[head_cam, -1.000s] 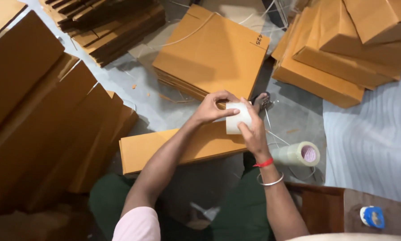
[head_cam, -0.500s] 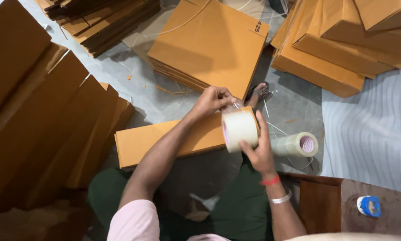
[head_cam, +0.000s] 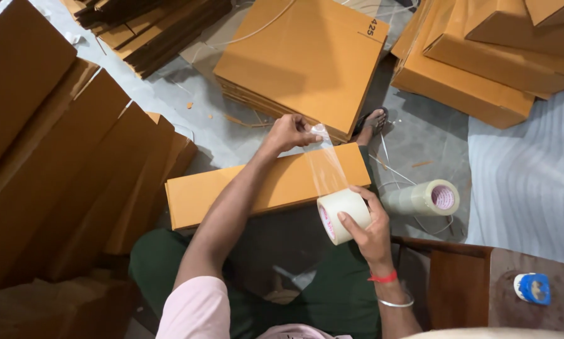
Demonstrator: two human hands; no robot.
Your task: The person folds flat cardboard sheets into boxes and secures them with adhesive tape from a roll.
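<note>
I am sitting over a grey floor (head_cam: 414, 135) that is showing between stacks of flat brown cardboard (head_cam: 56, 157) lying left of my hands and beyond them. A pale ribbed sheet (head_cam: 527, 182) is covering the floor to their right, and a dark wooden bench (head_cam: 458, 289) is standing just beside them.

left hand (head_cam: 289, 133) pinching tape end, right hand (head_cam: 368, 231) gripping tape roll (head_cam: 341, 215)
</note>
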